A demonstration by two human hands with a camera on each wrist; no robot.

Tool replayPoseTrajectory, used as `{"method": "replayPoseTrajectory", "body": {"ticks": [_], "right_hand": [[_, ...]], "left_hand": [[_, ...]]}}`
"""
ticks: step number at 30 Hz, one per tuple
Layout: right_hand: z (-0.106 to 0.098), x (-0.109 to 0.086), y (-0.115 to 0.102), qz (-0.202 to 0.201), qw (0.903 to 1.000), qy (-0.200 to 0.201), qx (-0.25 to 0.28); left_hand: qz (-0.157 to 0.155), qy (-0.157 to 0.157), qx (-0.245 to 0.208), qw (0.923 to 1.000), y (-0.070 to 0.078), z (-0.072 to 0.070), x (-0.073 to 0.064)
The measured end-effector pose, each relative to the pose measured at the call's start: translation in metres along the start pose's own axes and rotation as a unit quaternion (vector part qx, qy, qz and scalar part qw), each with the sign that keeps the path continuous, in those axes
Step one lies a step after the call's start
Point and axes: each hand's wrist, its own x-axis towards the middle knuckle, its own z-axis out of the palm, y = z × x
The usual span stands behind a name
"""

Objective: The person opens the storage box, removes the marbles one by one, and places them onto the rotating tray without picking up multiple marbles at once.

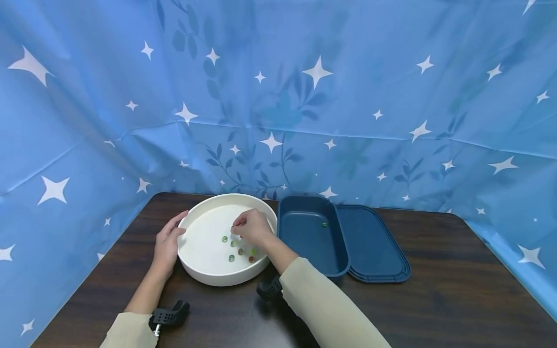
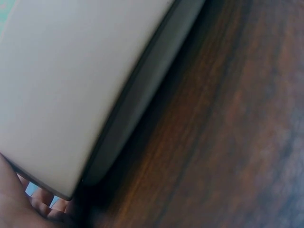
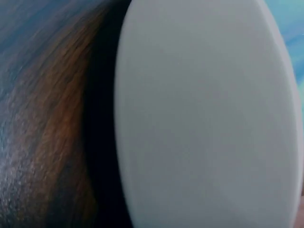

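A round white tray (image 1: 197, 251) stands on the table, with several glass marbles (image 1: 241, 252) lying in its right half. At the tray's left side my left hand (image 1: 167, 244) grips the rim; in the left wrist view its curled fingers show at the end of the tray wall (image 2: 71, 95). My right hand (image 1: 254, 228) reaches over the right rim into the tray. Its thumb and index finger pinch a small marble, mostly hidden by the fingertips. The tray's outer wall (image 3: 204, 114) fills most of the right wrist view.
Right of the tray stands a deep blue rectangular container (image 1: 304, 241) holding one green marble (image 1: 324, 224). A blue lid (image 1: 370, 241) lies beside it to the right. The dark wooden table (image 1: 444, 270) ends at a blue starred curtain (image 1: 278, 96) behind.
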Motion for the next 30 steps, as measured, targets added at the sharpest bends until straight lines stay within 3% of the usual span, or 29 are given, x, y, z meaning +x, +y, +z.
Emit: {"method": "replayPoseTrajectory", "body": {"ticks": [8,14,30], "right_hand": [[0.0000,0.0006,0.0005,-0.028,0.9972,0.003,-0.070],[-0.0003,0.0008,0.0020,-0.027,0.9942,0.004,-0.104],[0.0000,-0.0018,0.0006,-0.036,0.9932,-0.011,-0.110]], "left_hand": [[-0.005,0.001,-0.009,1.0000,0.0025,0.0004,0.0020],[-0.002,0.000,-0.009,1.0000,0.0036,0.0017,0.0039],[-0.001,0.004,-0.006,1.0000,0.0029,0.0011,-0.0011]]}}
